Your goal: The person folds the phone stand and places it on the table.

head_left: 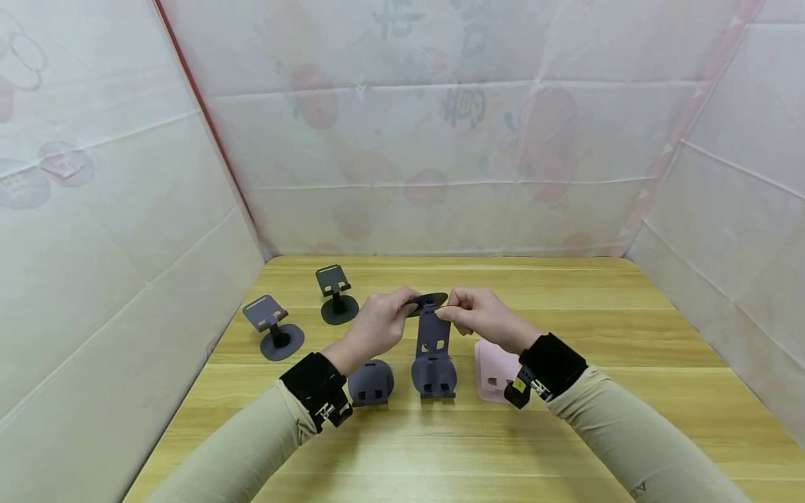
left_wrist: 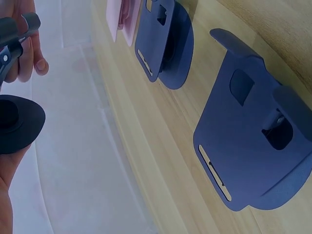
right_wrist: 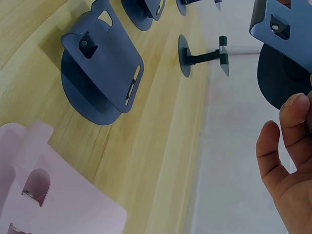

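Note:
Above the table's middle, both hands hold a dark grey phone stand (head_left: 431, 328). My left hand (head_left: 407, 306) grips its round base (head_left: 428, 302), which also shows as a dark disc (left_wrist: 14, 124) in the left wrist view. My right hand (head_left: 448, 314) pinches the stand at the top, where the plate (right_wrist: 285, 24) meets the base. The plate hangs downward. In the right wrist view my right thumb (right_wrist: 287, 141) is curled beside the base disc (right_wrist: 280, 80).
On the wooden table (head_left: 566, 391) lie two folded dark stands (head_left: 371, 382) (head_left: 434, 378) and a folded pink stand (head_left: 493, 369). Two opened dark stands (head_left: 274, 325) (head_left: 336, 293) stand upright at the back left. White sheet walls (head_left: 113, 230) enclose the table on three sides.

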